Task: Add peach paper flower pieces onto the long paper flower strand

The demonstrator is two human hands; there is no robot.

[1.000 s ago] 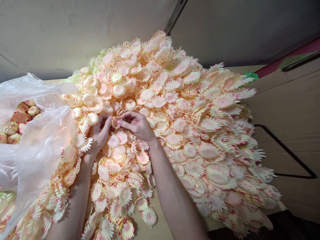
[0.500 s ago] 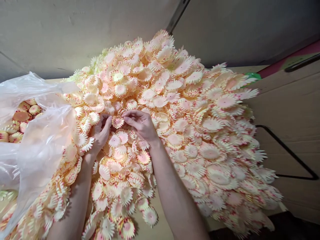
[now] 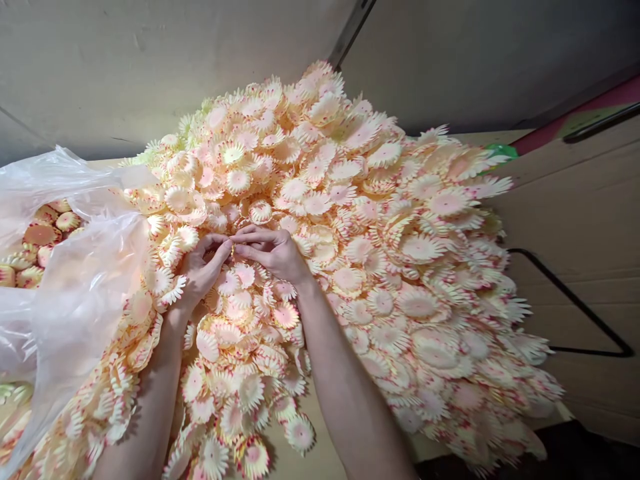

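Note:
A small cream and pink artificial flower piece (image 3: 233,251), seen nearly edge-on, is pinched between the fingertips of both hands. My left hand (image 3: 204,265) has it between thumb and forefinger, its other fingers curled. From the other side my right hand (image 3: 273,252) grips it with thumb and fingertips; the hands meet there. Round about them spreads a big heap of loose flower pieces (image 3: 350,247), round, with fringed petal edges and pink tips. A smaller pile of them (image 3: 250,387) lies between my forearms.
At left, a clear plastic bag (image 3: 95,267) holds tightly packed flower pieces (image 3: 43,233). Behind the heap stands a grey wall (image 3: 175,60). To the right are cardboard (image 3: 590,247) and a bent black metal rod (image 3: 575,293).
My right hand has moved left to meet the left hand. The flower piece, face-up before, is now turned nearly edge-on between the fingertips. The view has shifted slightly.

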